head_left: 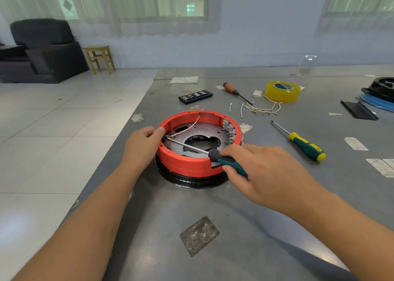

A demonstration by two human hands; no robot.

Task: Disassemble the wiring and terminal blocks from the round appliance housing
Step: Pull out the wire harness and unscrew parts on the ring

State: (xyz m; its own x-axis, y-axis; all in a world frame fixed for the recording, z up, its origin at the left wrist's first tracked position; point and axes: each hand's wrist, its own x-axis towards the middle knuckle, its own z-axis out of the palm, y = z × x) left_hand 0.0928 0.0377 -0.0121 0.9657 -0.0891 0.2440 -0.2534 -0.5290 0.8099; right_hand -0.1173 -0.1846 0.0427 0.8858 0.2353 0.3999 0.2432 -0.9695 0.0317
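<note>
Housing: the round red housing (187,163) sits at the centre of the frame on the grey table (266,227), on a black ring base. It looks like rigid moulded plastic, light enough to skate about if pushed, so I'd say it wants steadying by the rim.
Wire: one pale wire (186,127) is left inside, arcing from the left inner wall toward the back. Thin and limp; best taken by its metal end lug, not tugged along its length.
Terminal blocks: grey blocks (229,129) with brass tabs line the right inner wall. Small and probably brittle, likely to crack if levered hard.
Left hand: the left hand (142,144) curls over the left rim, thumb and fingertip pinching at the wire's end by the wall.
Right hand: the right hand (262,170) grips the green-black handle of a screwdriver (191,147), whose shaft crosses the housing with its tip at the left wall.
Tip: whether it is seated in a screw I cannot tell.
Beyond: loose removed wires (259,109) lie upper right of the housing, with a yellow tape roll (282,91), a brown-handled screwdriver (234,92), a spare green-yellow screwdriver (302,144) and a black bit case (195,96).
</note>
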